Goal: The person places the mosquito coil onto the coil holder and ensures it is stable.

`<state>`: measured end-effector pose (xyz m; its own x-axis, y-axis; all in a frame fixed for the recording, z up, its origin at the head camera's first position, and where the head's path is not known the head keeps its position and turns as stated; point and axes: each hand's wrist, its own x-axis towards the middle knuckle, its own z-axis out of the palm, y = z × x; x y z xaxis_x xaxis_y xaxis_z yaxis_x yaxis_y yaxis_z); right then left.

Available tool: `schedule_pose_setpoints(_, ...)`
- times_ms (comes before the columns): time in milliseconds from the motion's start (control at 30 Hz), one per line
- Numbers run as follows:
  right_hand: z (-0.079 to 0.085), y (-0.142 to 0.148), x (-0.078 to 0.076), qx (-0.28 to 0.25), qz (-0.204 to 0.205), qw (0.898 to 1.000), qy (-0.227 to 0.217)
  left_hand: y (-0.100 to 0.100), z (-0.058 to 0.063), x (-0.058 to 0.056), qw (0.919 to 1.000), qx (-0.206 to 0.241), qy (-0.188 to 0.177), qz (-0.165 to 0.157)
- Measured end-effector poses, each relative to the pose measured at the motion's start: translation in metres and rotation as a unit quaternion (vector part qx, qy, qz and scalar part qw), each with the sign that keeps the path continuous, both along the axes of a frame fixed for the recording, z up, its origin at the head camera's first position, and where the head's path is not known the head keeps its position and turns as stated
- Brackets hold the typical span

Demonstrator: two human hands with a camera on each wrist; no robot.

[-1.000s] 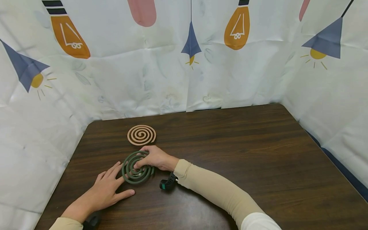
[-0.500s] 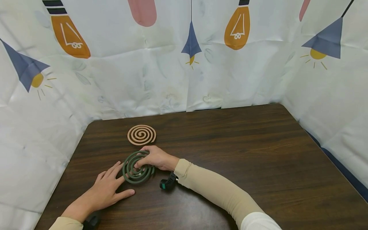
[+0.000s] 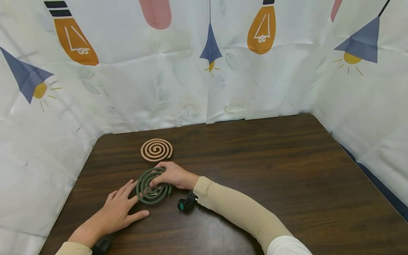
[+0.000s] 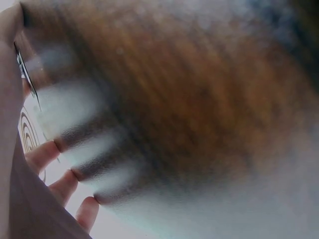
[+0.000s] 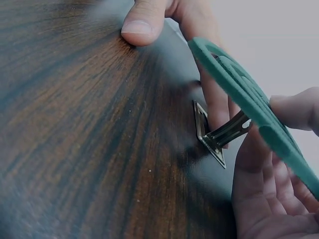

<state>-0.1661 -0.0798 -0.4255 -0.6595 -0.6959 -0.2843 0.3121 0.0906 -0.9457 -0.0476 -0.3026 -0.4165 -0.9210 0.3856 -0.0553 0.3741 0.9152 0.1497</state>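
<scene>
A green mosquito coil (image 3: 151,202) is held tilted above the table by my right hand (image 3: 176,176). In the right wrist view the thumb presses one face of the coil (image 5: 271,134), with fingers behind it. Beneath stands a small metal coil stand (image 5: 228,132), its flat base on the table and its upright reaching the coil's underside; whether the two are joined I cannot tell. My left hand (image 3: 116,211) rests on the table with spread, mostly straight fingers. Its index finger reaches under the coil alongside the stand's base, and the coil partly hides it.
A tan mosquito coil (image 3: 156,149) lies flat on the dark wooden table (image 3: 255,170), just beyond my hands. A black strap with a green mark (image 3: 186,203) hangs at my right wrist. White printed fabric (image 3: 185,92) borders the table's back and sides.
Over the last second the green coil shifts very slightly to the right in my right hand. Both hands otherwise keep their places, and the tan coil stays still.
</scene>
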Motion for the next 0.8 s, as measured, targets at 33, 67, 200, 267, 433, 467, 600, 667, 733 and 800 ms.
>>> schedule_pose_setpoints(33,0.0001,0.0003,0.0003,-0.002,0.001,1.0,-0.001,0.0,0.0001,0.0,1.0,0.0,0.0,0.001)
schedule_pose_setpoints(67,0.0002,0.0003,0.0005,-0.004,0.002,1.0,-0.003,-0.0001,0.0,0.0,1.0,-0.001,0.0,0.001)
schedule_pose_setpoints(200,0.0002,0.0006,0.0014,-0.01,0.001,1.0,-0.004,-0.0004,-0.0013,0.0,1.0,-0.002,0.001,0.0)
schedule_pose_setpoints(267,-0.0003,0.0005,0.0014,-0.013,0.0,1.0,-0.005,-0.0004,-0.0017,0.0002,1.0,-0.002,0.003,-0.001)
schedule_pose_setpoints(433,-0.002,0.0006,0.0011,-0.014,0.0,1.0,-0.006,-0.0006,-0.0027,0.0003,1.0,-0.002,0.003,-0.001)
schedule_pose_setpoints(467,-0.0021,0.0007,0.0011,-0.013,0.0,1.0,-0.006,-0.0007,-0.0028,0.0003,1.0,-0.002,0.003,-0.001)
schedule_pose_setpoints(600,-0.0019,0.001,0.001,-0.01,0.003,1.0,0.0,-0.0008,-0.0025,-0.0001,1.0,-0.004,0.002,0.001)
schedule_pose_setpoints(667,-0.0019,0.0008,0.0007,-0.008,0.003,1.0,0.002,-0.0006,-0.002,-0.0003,1.0,-0.006,0.001,0.002)
schedule_pose_setpoints(733,-0.0017,0.0007,0.0007,-0.006,0.005,1.0,0.005,-0.0005,-0.0017,-0.0003,1.0,-0.008,0.0,0.003)
schedule_pose_setpoints(800,-0.0014,0.0003,0.0007,-0.007,0.005,1.0,0.005,-0.0003,-0.0015,-0.0003,1.0,-0.009,-0.001,0.003)
